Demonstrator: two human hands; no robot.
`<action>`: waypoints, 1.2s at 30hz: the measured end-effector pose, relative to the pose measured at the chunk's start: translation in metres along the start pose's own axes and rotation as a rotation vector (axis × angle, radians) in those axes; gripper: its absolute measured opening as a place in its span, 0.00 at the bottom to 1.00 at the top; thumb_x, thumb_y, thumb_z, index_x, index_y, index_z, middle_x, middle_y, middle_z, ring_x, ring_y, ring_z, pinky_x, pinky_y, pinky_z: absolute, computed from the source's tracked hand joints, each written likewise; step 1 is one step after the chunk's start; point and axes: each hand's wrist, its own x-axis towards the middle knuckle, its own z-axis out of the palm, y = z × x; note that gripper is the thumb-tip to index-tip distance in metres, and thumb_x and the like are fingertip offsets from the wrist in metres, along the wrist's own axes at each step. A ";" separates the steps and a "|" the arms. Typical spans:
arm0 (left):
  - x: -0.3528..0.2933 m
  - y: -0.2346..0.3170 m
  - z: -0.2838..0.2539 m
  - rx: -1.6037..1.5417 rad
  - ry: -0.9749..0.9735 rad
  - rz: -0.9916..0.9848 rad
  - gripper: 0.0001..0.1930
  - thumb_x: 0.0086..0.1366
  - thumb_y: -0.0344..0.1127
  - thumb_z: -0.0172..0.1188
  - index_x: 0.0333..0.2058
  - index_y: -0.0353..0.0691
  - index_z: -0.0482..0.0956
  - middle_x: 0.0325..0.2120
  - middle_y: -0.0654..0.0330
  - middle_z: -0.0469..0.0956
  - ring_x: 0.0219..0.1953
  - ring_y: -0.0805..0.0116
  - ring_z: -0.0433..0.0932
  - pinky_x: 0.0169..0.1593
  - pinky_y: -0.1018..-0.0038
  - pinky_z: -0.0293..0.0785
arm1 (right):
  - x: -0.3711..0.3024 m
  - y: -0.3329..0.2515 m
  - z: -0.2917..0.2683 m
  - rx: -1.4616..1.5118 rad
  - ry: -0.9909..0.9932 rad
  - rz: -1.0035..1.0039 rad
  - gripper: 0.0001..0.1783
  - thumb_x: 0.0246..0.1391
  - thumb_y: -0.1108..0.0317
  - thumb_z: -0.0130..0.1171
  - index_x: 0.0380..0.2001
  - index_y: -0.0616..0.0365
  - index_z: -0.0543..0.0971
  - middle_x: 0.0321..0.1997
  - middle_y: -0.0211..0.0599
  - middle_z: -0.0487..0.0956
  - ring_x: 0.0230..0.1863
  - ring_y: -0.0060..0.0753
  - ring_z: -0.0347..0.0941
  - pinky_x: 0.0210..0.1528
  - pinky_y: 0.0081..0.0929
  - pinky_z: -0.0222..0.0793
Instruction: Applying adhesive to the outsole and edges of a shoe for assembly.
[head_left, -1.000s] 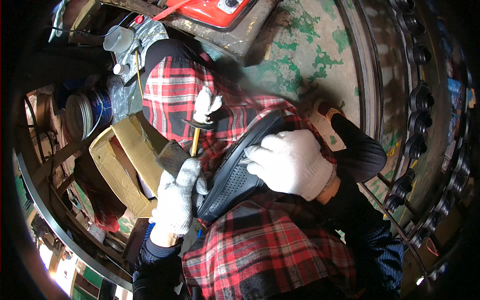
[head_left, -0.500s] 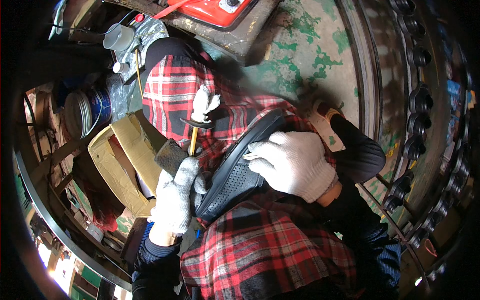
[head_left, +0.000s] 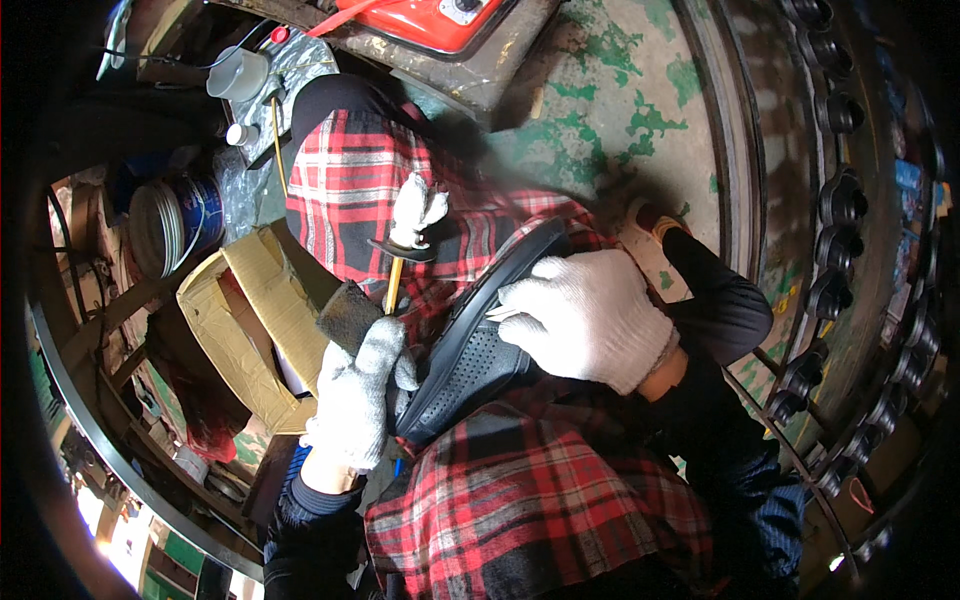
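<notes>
A black shoe with a perforated upper lies slantwise across my lap, on red plaid cloth. My left hand, in a white knitted glove, is closed round a thin yellowish stick and a dark, rough block, beside the toe end of the shoe. The stick's far end carries a dark disc and a white wad. My gloved right hand lies over the shoe's side, its fingers pinched on a small pale piece against the upper; most of that piece is hidden.
A cardboard box stands left of my knees, with a bucket beyond it. A translucent cup and a small white bottle sit at the upper left. A red appliance rests on a bench ahead. Black shoes line a rack at right.
My left hand, with the stick and block, has shifted slightly right and down. My right hand has moved slightly, still pinching at the shoe's side.
</notes>
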 end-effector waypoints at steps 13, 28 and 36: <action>0.002 -0.001 -0.002 0.029 -0.020 0.006 0.14 0.75 0.42 0.53 0.30 0.43 0.74 0.16 0.66 0.71 0.16 0.79 0.67 0.22 0.79 0.61 | 0.005 0.015 0.002 0.116 -0.007 -0.047 0.07 0.47 0.57 0.68 0.28 0.43 0.87 0.27 0.32 0.81 0.28 0.39 0.80 0.31 0.37 0.76; 0.003 -0.001 -0.004 0.037 0.035 -0.004 0.14 0.74 0.43 0.53 0.31 0.42 0.74 0.17 0.65 0.72 0.16 0.78 0.67 0.21 0.78 0.61 | 0.008 0.009 -0.008 0.060 -0.007 -0.042 0.07 0.45 0.60 0.71 0.28 0.46 0.86 0.25 0.30 0.79 0.26 0.37 0.78 0.30 0.34 0.74; 0.003 0.000 -0.008 0.007 -0.007 -0.027 0.15 0.74 0.43 0.54 0.30 0.41 0.75 0.16 0.65 0.72 0.15 0.77 0.67 0.21 0.79 0.61 | 0.016 0.002 -0.016 -0.043 -0.025 -0.171 0.08 0.44 0.59 0.70 0.27 0.47 0.85 0.25 0.30 0.78 0.26 0.37 0.78 0.31 0.36 0.75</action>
